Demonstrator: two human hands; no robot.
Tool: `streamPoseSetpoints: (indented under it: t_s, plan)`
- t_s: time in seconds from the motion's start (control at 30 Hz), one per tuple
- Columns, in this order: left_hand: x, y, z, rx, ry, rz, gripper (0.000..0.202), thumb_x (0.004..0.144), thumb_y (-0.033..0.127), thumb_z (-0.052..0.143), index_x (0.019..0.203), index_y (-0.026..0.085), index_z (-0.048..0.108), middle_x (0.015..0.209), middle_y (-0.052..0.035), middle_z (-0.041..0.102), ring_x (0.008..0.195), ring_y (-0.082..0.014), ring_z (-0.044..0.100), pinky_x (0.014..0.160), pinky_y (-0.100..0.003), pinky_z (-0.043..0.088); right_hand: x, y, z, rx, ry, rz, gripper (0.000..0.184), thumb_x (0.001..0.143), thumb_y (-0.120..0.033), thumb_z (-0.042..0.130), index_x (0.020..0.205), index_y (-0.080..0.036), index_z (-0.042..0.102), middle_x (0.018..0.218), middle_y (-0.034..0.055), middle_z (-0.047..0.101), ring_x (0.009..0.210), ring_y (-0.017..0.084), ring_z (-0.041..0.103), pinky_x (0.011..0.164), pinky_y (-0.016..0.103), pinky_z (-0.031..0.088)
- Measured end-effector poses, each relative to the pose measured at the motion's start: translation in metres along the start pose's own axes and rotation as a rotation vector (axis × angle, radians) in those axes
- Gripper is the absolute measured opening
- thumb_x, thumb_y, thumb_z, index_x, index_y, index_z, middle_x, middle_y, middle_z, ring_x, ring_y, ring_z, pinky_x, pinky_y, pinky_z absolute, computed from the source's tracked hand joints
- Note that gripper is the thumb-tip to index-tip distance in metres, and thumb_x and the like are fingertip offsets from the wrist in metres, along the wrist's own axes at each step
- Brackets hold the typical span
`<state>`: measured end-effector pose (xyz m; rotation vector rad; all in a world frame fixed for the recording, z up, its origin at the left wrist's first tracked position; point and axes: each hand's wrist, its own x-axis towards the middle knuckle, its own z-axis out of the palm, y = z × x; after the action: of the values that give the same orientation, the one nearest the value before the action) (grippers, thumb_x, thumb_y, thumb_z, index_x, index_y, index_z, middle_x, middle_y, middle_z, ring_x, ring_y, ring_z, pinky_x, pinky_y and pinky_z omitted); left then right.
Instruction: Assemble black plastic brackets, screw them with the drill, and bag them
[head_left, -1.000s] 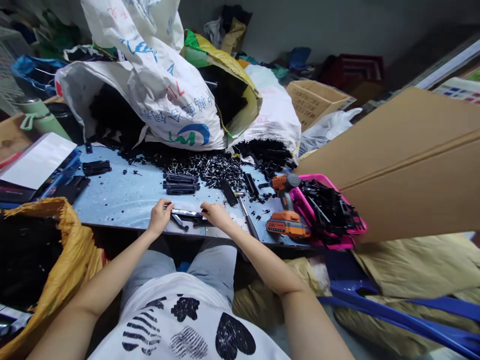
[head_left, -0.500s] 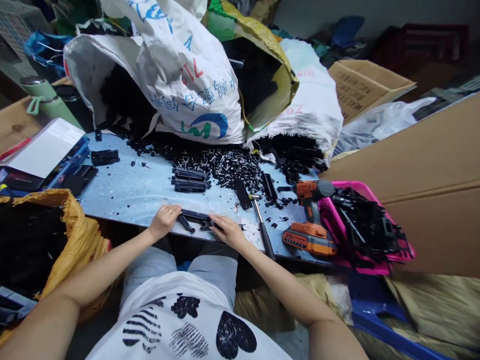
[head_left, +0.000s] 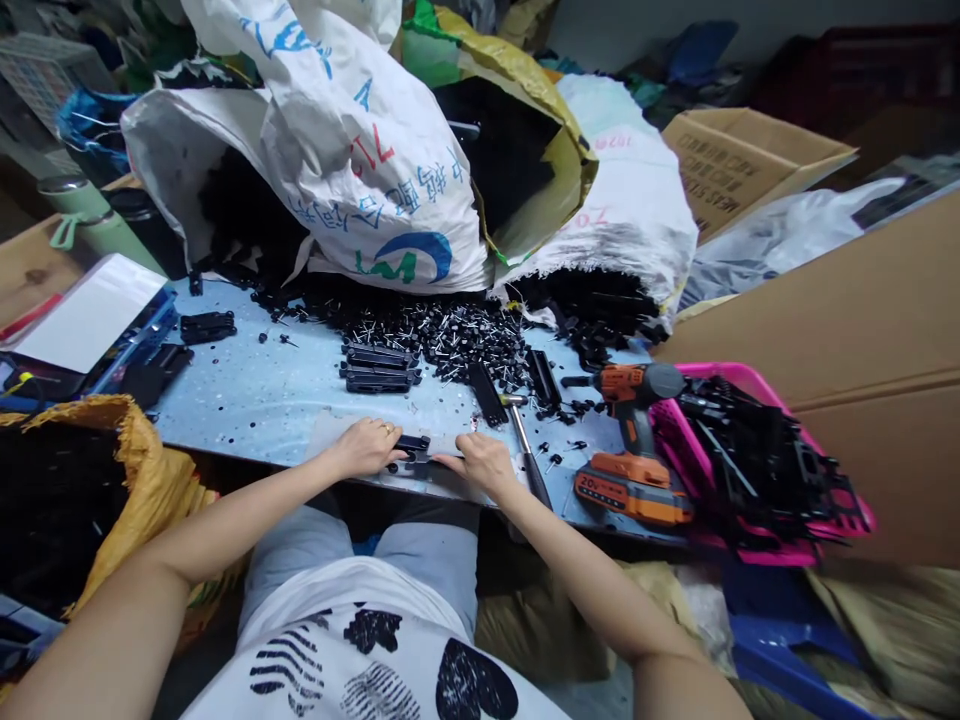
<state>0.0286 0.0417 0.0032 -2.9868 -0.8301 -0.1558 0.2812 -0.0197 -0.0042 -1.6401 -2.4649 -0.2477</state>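
SORTING BENCH: At the near edge of a pale blue worktable (head_left: 247,395), a seated person's left hand (head_left: 367,447) and right hand (head_left: 486,465) meet over one black plastic part (head_left: 414,444). The part lies between them, its long axis running 9 to 3 o'clock along the table edge. The left fingers curl closed over its 9 o'clock end, nearer its middle. The right fingertips press flat on the 3 o'clock end, and whether the thumb grips beneath cannot be told. One hammer (head_left: 527,455) lies just beside the right hand at 2 o'clock, with one orange cordless drill (head_left: 634,445) and one pink basket (head_left: 721,373) beyond at 3. Toward 12 o'clock sit one stack of black parts (head_left: 379,367), two loose black strips (head_left: 487,392), a heap of small fasteners (head_left: 450,335), then three sacks (head_left: 360,150).
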Motion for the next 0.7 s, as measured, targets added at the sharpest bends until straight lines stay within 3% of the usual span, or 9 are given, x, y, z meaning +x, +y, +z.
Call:
streamPoseSetpoints:
  t_s: [0.17,0.23,0.33,0.47,0.6,0.7]
  plan:
    - [-0.007,0.011,-0.001,0.004,-0.039,0.004,0.06,0.09,0.054,0.04,0.121,0.004,0.049,0.099,-0.0167,0.062,0.089,-0.0261,0.057,0.073,-0.034,0.039,-0.008,-0.009,0.001,-0.03,-0.091,-0.023,0.057,0.085,-0.068,0.038,0.076,-0.015,0.059,0.075,0.0087,0.062,0.071,0.019,0.055,0.06,0.028,0.026]
    - [-0.005,0.013,-0.004,-0.014,-0.065,-0.013,0.057,0.09,0.051,0.04,0.121,0.004,0.05,0.1,-0.0171,0.063,0.091,-0.0265,0.057,0.073,-0.034,0.038,-0.01,-0.01,0.003,-0.028,-0.119,-0.006,0.06,0.084,-0.069,0.037,0.075,-0.014,0.06,0.074,0.0088,0.062,0.07,0.019,0.055,0.059,0.028,0.025]
    - [0.002,0.009,-0.015,-0.116,-0.114,-0.098,0.048,0.094,0.047,0.034,0.103,0.008,0.061,0.094,-0.0144,0.066,0.089,-0.0245,0.059,0.073,-0.032,0.038,-0.004,-0.004,-0.004,0.021,-0.179,-0.021,0.062,0.086,-0.068,0.034,0.071,-0.014,0.059,0.068,0.0082,0.063,0.064,0.017,0.055,0.057,0.028,0.023]
    - [0.008,-0.008,-0.035,-0.311,-0.166,-0.198,0.058,0.097,0.047,0.021,0.079,0.015,0.066,0.082,-0.0091,0.069,0.076,-0.0192,0.062,0.068,-0.028,0.037,0.01,0.007,-0.031,0.116,-0.268,-0.117,0.063,0.089,-0.066,0.028,0.073,-0.014,0.059,0.066,0.0078,0.063,0.06,0.015,0.055,0.056,0.027,0.021]
    - [0.004,-0.026,-0.042,-0.451,-0.218,-0.231,0.061,0.096,0.048,0.02,0.075,0.019,0.069,0.075,-0.0061,0.07,0.073,-0.0177,0.063,0.065,-0.025,0.036,0.021,0.002,-0.049,0.196,-0.347,-0.165,0.063,0.087,-0.068,0.027,0.075,-0.014,0.058,0.069,0.0075,0.063,0.06,0.015,0.055,0.055,0.026,0.021]
    - [0.001,-0.027,-0.038,-0.409,-0.212,-0.298,0.058,0.096,0.048,0.023,0.079,0.02,0.071,0.081,-0.0068,0.071,0.078,-0.0182,0.064,0.065,-0.025,0.037,0.028,-0.009,-0.05,0.19,-0.406,-0.155,0.061,0.086,-0.068,0.031,0.078,-0.014,0.059,0.074,0.0083,0.065,0.063,0.015,0.057,0.055,0.026,0.022]
